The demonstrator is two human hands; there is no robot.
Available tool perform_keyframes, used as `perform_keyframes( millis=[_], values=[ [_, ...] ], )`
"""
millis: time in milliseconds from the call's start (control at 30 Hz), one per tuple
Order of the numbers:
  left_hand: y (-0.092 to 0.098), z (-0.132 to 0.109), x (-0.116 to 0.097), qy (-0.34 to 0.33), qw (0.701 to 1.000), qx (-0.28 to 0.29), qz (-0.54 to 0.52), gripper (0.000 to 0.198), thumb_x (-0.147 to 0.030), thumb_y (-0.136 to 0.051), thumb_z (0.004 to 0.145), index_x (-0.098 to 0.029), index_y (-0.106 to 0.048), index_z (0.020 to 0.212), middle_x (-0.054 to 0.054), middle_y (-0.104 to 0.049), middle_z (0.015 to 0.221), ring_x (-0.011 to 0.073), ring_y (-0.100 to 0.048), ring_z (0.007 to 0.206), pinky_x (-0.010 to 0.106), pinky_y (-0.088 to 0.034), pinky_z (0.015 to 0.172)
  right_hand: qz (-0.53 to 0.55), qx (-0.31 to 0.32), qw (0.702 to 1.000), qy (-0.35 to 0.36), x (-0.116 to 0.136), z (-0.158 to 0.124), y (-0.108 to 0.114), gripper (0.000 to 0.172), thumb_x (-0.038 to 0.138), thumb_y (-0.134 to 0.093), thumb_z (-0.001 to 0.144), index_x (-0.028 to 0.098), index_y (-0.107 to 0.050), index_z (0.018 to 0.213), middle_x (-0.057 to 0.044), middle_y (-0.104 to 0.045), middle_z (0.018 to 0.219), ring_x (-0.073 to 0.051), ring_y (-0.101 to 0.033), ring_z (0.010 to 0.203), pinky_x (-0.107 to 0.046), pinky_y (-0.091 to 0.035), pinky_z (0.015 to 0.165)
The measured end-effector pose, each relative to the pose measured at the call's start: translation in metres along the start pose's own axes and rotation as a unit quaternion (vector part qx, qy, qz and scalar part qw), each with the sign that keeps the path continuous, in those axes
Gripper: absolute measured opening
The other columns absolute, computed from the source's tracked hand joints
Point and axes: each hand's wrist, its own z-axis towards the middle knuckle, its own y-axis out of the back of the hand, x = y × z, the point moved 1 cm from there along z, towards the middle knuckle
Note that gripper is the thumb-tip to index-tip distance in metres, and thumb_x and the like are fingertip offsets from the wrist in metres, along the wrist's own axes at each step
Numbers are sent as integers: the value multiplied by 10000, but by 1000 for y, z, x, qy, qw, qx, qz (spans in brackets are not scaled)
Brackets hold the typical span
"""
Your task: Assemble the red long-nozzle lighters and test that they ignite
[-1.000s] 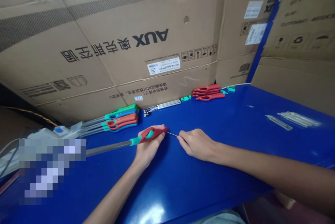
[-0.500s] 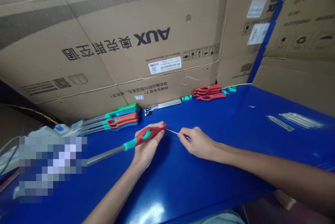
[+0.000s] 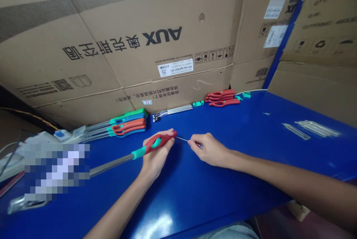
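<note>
My left hand (image 3: 155, 156) is closed round the red handle (image 3: 161, 140) of a long tool with a teal collar and a grey metal shaft (image 3: 110, 164) that runs down to the left. The handle's end points right. My right hand (image 3: 209, 149) pinches a small screwdriver (image 3: 186, 140) whose thin metal tip reaches the end of the red handle. Both hands rest on the blue table (image 3: 240, 134).
Finished tools with red, blue and green handles (image 3: 126, 124) lie stacked at the back left. Metal rods (image 3: 173, 111), teal caps (image 3: 198, 104) and loose red handles (image 3: 221, 97) lie along the cardboard boxes (image 3: 145, 34). Clear plastic pieces (image 3: 315, 128) lie at right.
The tool's handle has risen a little and its shaft now slopes more steeply down to the left. My right hand has shifted slightly, still holding the screwdriver at the handle's end.
</note>
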Motion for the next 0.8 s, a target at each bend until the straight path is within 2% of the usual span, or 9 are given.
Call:
perform_keyframes(
  millis=[167, 300, 433, 533, 667, 800],
  values=[
    [1, 0, 2, 1, 1000, -5, -8, 136, -176, -743, 654, -178, -695, 781, 67, -746, 989, 276, -664, 1068, 423, -516, 975, 10, -1, 1000, -1, 1, 0, 0, 256, 235, -442, 925, 177, -539, 696, 3, -535, 563, -105, -395, 482, -271, -204, 533],
    [1, 0, 2, 3, 1000, -6, -14, 125, -181, -751, 653, -175, -691, 762, 62, -746, 957, 278, -668, 1056, 418, -524, 956, 51, 1, 999, -15, 1, 1, 0, 327, 270, -403, 946, 187, -488, 641, 10, -526, 571, -103, -410, 501, -252, -233, 528],
    [0, 0, 2, 6, 1000, -9, -17, 131, -174, -750, 658, -175, -691, 776, 64, -743, 984, 272, -667, 1059, 412, -521, 961, 79, -6, 997, -27, 2, -1, 0, 251, 232, -458, 905, 190, -474, 658, 38, -429, 539, -99, -319, 489, -280, -195, 551],
    [0, -1, 2, 5, 1000, -10, -18, 128, -171, -753, 661, -177, -689, 771, 56, -740, 979, 267, -664, 1065, 404, -518, 967, 125, -4, 991, -43, 3, 0, 0, 279, 246, -469, 893, 190, -434, 623, 43, -409, 542, -99, -318, 509, -274, -204, 552],
    [0, -1, 3, 8, 1000, -7, -19, 127, -167, -752, 666, -182, -693, 778, 50, -737, 984, 265, -661, 1072, 404, -514, 975, 214, 8, 973, -84, 3, 6, -2, 335, 263, -441, 893, 189, -395, 569, 38, -402, 552, -98, -349, 546, -250, -252, 544],
    [0, -1, 3, 10, 1000, -8, -22, 123, -173, -749, 664, -183, -691, 772, 53, -740, 976, 272, -663, 1067, 419, -516, 972, 313, 54, 937, -147, 4, 7, -5, 307, 337, -414, 897, 208, -402, 618, 88, -297, 451, -77, -263, 407, -230, -227, 442]
  ],
)
